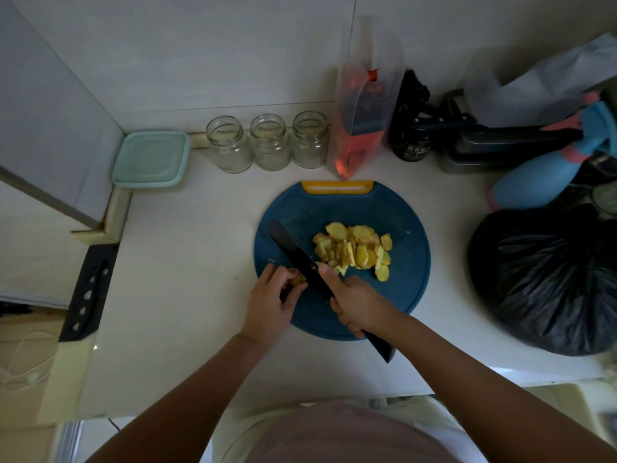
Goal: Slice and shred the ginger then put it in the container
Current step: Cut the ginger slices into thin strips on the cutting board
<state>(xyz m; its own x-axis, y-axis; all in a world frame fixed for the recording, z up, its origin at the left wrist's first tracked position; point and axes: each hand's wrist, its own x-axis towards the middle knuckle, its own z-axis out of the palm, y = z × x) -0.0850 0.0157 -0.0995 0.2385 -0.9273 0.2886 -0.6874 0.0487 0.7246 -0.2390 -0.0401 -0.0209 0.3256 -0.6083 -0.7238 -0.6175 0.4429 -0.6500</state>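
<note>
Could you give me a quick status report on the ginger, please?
Left hand pinches ginger stub, right hand grips knife. Slices piled on cutting board, unshredded. Teal container back left, lid on.

I'm in a home kitchen. A blue cutting board (394, 228) with sliced ginger (354, 252) and a knife (293, 252) lies on a white desk (200, 312) against a pale tiled wall (200, 45). Three glass jars (268, 142) and a lidded container (150, 158) line the back edge; a spray bottle (534, 182) and a tied black bag (551, 279) sit at my right.
</note>
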